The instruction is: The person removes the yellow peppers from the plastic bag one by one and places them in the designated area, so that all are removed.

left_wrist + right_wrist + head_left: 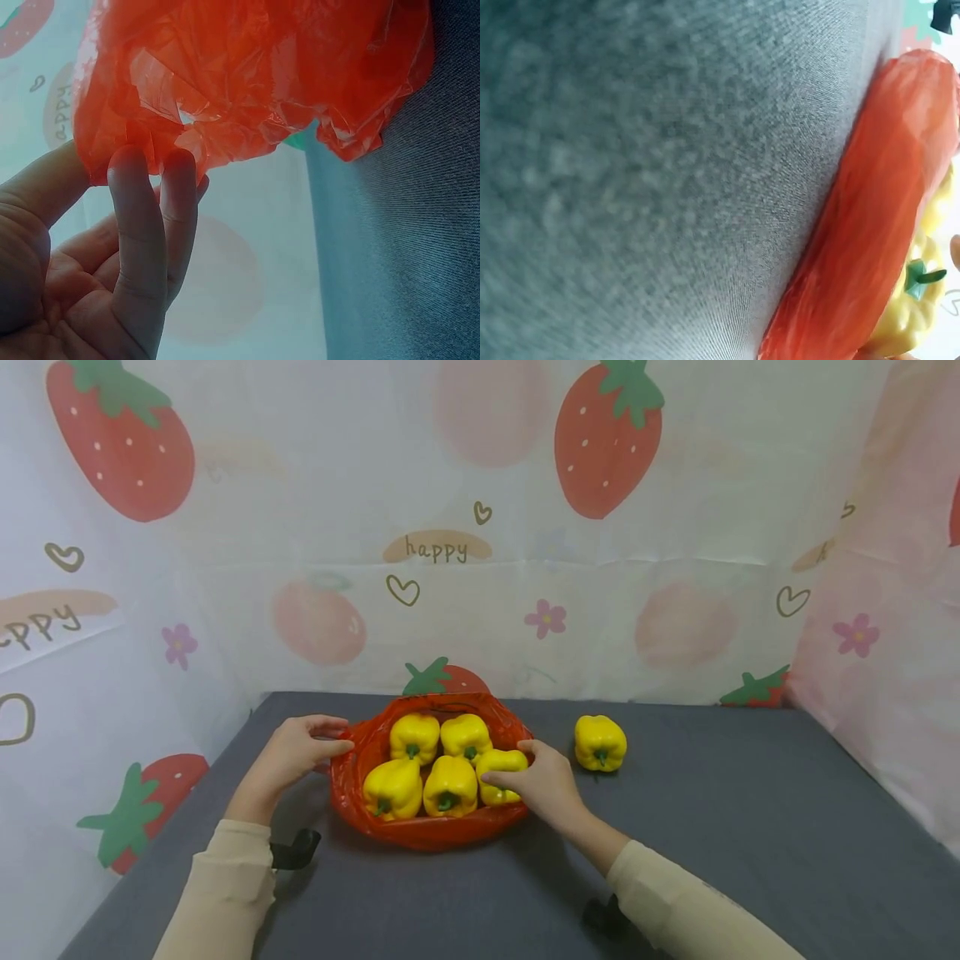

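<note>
A red plastic bag (430,838) lies wide open on the grey table, with several yellow bell peppers (451,783) inside, green stems mostly facing the near side. At its left rim, my left hand (295,755) pinches the thin plastic; the left wrist view shows the fingertips (129,166) against the red film. My right hand (551,783) is at the right rim, thumb and fingers around the rightmost yellow bell pepper (492,792) in the bag. Only a fingertip of it shows at the edge of the right wrist view, beside a pepper (905,319).
One more yellow bell pepper (600,743) sits on the table (750,810) to the right of the bag. White cloth with strawberry prints (607,443) hangs behind the table and at both sides.
</note>
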`<state>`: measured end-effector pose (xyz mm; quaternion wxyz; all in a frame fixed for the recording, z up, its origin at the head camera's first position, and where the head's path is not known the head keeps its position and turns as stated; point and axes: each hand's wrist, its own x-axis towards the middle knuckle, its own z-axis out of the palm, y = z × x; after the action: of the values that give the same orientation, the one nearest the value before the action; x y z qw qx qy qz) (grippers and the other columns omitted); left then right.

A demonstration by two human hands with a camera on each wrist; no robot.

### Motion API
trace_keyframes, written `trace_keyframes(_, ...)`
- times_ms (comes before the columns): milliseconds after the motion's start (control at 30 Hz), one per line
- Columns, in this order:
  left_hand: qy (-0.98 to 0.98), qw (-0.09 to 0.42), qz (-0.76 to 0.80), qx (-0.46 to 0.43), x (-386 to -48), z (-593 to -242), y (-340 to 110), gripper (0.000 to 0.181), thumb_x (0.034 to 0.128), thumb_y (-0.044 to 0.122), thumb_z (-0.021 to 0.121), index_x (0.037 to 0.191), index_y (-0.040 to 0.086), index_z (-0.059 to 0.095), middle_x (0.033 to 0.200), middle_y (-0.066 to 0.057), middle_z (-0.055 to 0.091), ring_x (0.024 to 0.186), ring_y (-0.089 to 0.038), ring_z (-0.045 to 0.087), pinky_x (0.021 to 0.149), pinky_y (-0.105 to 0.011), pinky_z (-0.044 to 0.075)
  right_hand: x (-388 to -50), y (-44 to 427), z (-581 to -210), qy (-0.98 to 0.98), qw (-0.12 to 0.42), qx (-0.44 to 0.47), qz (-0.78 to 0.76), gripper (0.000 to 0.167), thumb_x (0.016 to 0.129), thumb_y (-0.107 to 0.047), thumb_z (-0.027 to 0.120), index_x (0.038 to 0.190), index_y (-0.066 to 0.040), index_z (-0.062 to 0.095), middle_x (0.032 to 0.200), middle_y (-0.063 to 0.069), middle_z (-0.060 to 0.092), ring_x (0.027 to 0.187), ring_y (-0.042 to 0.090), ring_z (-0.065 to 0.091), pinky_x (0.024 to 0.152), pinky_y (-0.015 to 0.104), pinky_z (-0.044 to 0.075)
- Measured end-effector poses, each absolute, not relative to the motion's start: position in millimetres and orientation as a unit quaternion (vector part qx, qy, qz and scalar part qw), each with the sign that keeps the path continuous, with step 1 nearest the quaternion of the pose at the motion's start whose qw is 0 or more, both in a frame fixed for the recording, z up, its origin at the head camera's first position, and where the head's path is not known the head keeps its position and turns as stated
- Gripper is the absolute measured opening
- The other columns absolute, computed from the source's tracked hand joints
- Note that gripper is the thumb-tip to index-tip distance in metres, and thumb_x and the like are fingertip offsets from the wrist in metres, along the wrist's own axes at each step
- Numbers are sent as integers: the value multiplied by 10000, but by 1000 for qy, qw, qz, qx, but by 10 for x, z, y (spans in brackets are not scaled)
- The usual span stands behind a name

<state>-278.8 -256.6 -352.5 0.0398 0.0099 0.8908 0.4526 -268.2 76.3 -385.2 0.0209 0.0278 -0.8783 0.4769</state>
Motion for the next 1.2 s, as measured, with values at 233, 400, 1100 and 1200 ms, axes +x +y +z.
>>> trace_keyframes(233, 891, 39, 452, 9, -2789, -3538, -2563, 566, 948, 283, 668, 1401, -22, 518, 1377, -270, 567, 965, -204, 683, 857, -427, 605, -2698, 735, -3857, -879, 21, 23, 477, 764, 773, -374, 840, 1360, 27, 559, 1367, 188, 608, 1145, 276, 622, 964, 441, 552)
trace_keyframes(400, 891, 40, 451, 11, -2790, -3546, -2567, 565, 949, 277, 666, 1402, -26, 515, 1379, -272, 566, 967, -202, 683, 865, -435, 602, -2702, 726, -3843, -884, 19, 18, 466, 756, 771, -379, 839, 1344, 37, 572, 1341, 202, 623, 1130, 285, 630, 944, 436, 560)
trace_keyframes(1100, 893, 39, 449, 7, -2798, -3535, -2568, 559, 951, 289, 666, 1401, -11, 522, 1355, -265, 585, 998, -228, 674, 845, -395, 609, -2716, 769, -3753, -880, 25, 10, 473, 790, 757, -379, 852, 1372, 21, 558, 1340, 191, 626, 1090, 274, 648, 929, 422, 574)
trace_keyframes(1200, 893, 38, 449, 5, -2792, -3534, -2572, 559, 952, 290, 665, 1401, -11, 522, 1354, -265, 585, 996, -226, 673, 842, -390, 609, -2709, 801, -3718, -878, 15, 7, 479, 790, 759, -392, 849, 1375, 7, 559, 1332, 177, 632, 1071, 260, 653, 906, 409, 580)
